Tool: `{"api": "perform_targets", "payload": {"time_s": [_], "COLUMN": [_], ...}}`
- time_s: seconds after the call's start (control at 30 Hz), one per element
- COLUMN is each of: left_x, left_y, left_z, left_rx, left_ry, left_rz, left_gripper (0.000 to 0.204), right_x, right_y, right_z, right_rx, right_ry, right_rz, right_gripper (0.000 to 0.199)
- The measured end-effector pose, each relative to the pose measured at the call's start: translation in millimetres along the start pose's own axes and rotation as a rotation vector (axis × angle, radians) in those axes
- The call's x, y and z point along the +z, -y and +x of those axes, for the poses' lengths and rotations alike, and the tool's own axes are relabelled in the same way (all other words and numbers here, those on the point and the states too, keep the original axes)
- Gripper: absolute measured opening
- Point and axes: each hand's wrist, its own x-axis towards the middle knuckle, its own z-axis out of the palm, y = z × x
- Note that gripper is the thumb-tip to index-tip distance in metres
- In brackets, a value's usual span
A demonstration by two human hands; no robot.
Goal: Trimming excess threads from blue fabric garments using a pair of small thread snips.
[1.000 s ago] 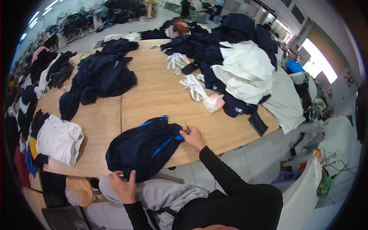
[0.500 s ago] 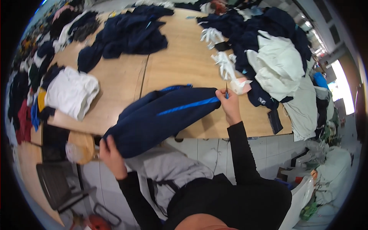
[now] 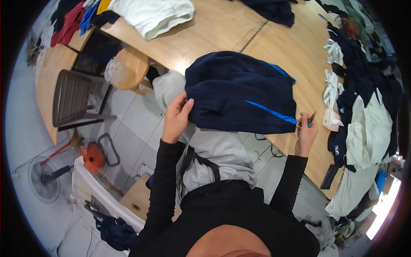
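Note:
Navy shorts with a bright blue side stripe are stretched between my two hands, over the near edge of the table and above my lap. My left hand pinches their left edge, thumb on top and fingers underneath. At the lower right corner, by the end of the stripe, my right hand grips the fabric. Small pointed thread snips with a blue part are also held in that hand, tips sticking up past the fingers. The shorts' underside is hidden.
White folded garments lie on the wooden table. White strips, navy clothes and pale garments pile up on the right. A wooden stool, brown chair and fan stand at left.
The view has swung round, so the table sits further up and right. The shorts went from a slanted, bunched hold to a flatter, nearly level spread. Both hands keep their grip.

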Motion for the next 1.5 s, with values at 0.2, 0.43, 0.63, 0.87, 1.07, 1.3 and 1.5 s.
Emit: {"api": "perform_targets", "payload": {"time_s": [0.2,0.43,0.63,0.87,1.07,1.3,1.5], "left_x": [-8.6,-4.7,-13.9,-10.6,2.6,12.4,62.9], "left_y": [-4.3,-14.8,14.1,12.3,8.6,2.5,-36.0], "left_z": [2.7,7.2,0.1,1.0,6.8,3.6,-15.9], "left_rx": [0.009,0.014,-0.012,-0.032,0.002,0.031,0.159], "left_ry": [0.032,0.021,-0.051,-0.036,-0.098,-0.251,-0.131], "left_rz": [-0.058,-0.141,0.062,-0.133,-0.103,0.047,-0.045], "left_gripper": [0.027,0.026,0.027,0.034,0.031,0.030,0.040], "right_x": [35.9,52.4,52.8,63.1,65.5,70.3,53.7], "right_y": [37.4,50.8,22.1,20.0,-15.4,-35.8,-34.7], "right_z": [-14.5,-24.7,-28.0,-41.8,-40.2,-31.0,-29.3], "right_rx": [0.168,0.149,0.088,-0.384,-0.408,-0.389,-0.206], "right_ry": [0.207,0.277,0.272,-0.123,-0.124,-0.223,-0.264], "right_rz": [0.108,0.068,0.051,-0.577,-0.576,-0.263,-0.102], "right_gripper": [0.032,0.032,0.033,0.011,0.031,0.032,0.020]}}
